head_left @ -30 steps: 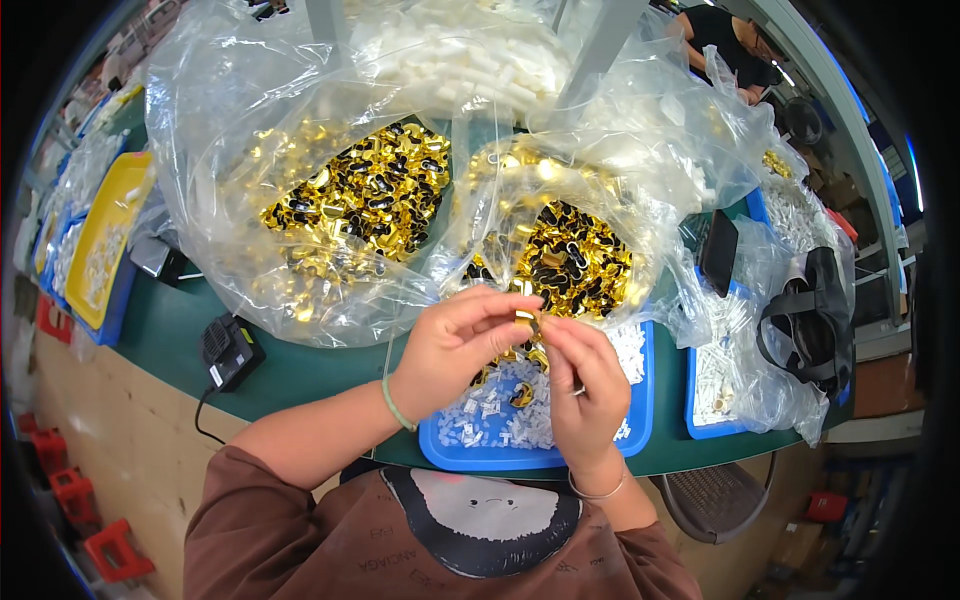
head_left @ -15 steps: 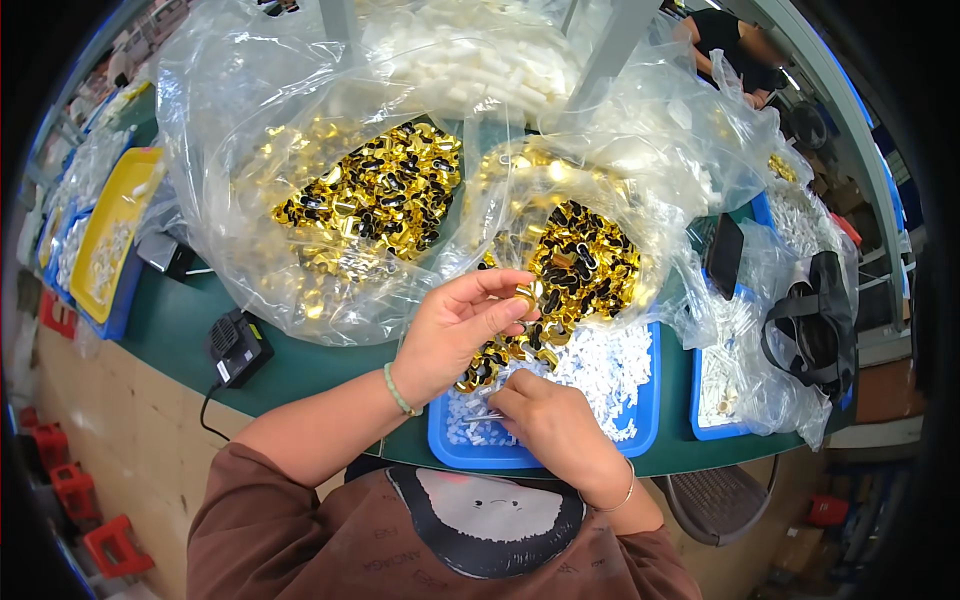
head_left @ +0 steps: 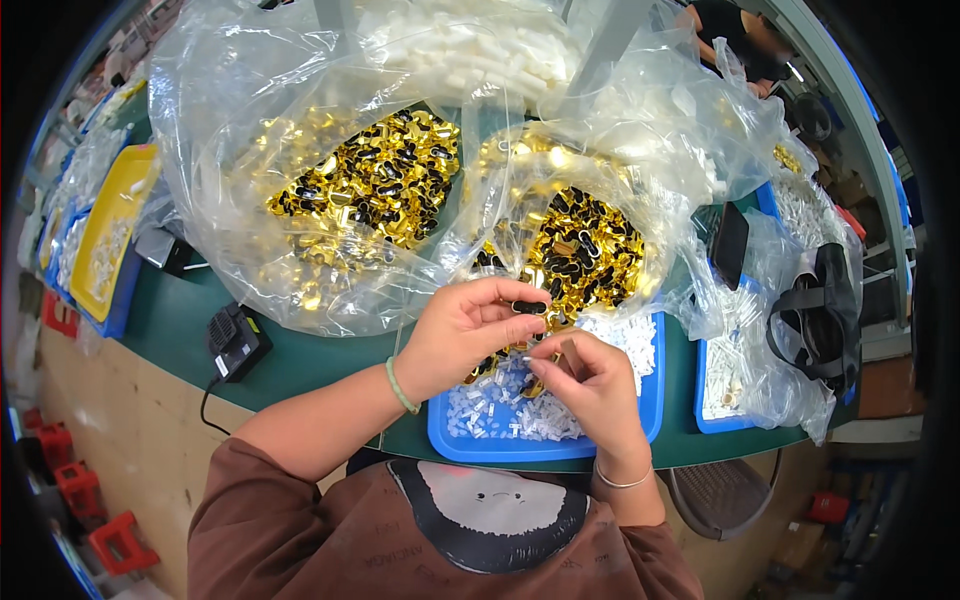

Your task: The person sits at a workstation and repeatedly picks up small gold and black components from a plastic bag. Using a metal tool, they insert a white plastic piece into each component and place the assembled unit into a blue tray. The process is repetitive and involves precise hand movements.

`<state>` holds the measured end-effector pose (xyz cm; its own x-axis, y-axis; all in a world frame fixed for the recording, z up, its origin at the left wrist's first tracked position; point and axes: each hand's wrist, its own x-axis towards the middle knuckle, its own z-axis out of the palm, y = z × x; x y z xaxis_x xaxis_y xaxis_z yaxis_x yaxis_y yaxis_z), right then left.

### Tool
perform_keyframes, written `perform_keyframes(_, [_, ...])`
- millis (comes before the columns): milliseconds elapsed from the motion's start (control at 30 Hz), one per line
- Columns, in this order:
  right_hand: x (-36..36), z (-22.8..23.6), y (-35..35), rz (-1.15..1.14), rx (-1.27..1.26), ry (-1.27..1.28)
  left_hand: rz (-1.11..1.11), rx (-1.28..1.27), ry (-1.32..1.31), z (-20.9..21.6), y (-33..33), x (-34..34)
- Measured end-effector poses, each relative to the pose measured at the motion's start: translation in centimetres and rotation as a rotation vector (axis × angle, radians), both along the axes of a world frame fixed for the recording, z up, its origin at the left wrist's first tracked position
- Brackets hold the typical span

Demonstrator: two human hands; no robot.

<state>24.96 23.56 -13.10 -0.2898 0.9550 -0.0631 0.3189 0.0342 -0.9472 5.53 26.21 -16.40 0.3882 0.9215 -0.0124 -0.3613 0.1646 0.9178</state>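
Observation:
My left hand (head_left: pixel 462 335) is closed in a pinch on a gold cap with a black oval face (head_left: pixel 528 307), held over the near edge of the gold pieces. Just to its right, my right hand (head_left: pixel 597 388) pinches a small white plastic piece (head_left: pixel 527 362) between thumb and forefinger. A flat brown strip (head_left: pixel 573 358) sticks up among the right fingers; its lower end is hidden. Beneath both hands is a blue tray (head_left: pixel 546 452) of small white plastic pieces (head_left: pixel 475 408). Gold and black caps (head_left: pixel 585 245) spill from a clear bag toward the tray.
Another clear bag of gold caps (head_left: pixel 385 185) lies at left, with a black adapter (head_left: pixel 237 343) nearer. White parts (head_left: pixel 470 50) fill bags behind. At right are a second blue tray (head_left: pixel 725 425), a dark phone-like slab (head_left: pixel 728 245) and a black bag (head_left: pixel 815 325). Someone (head_left: pixel 735 40) works far right.
My right hand has risen from the tray toward the left hand, with a white piece at its fingertips. The cap in my left hand has turned to show its black face.

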Motion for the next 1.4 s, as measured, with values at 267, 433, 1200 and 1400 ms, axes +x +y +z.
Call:
perform_keyframes(267, [0.2, -1.3, 0.4, -0.131, 0.254, 0.020, -0.034, -0.044, 0.040, -0.6, 0.3, 0.4])
perform_keyframes(433, [-0.2, -1.5, 0.0, -0.198, 0.309, 0.031, -0.069, 0.012, 0.082, -0.4, 0.1, 0.7])
perform_keyframes(1200, [-1.7, -1.6, 0.3, -0.323, 0.518, -0.178, -0.109, -0.106, 0.032, -0.3, 0.1, 0.8])
perform_keyframes(1400, [-2.0, -1.7, 0.3, -0.343, 0.540, -0.165, -0.117, -0.153, -0.062, 0.2, -0.2, 1.2])
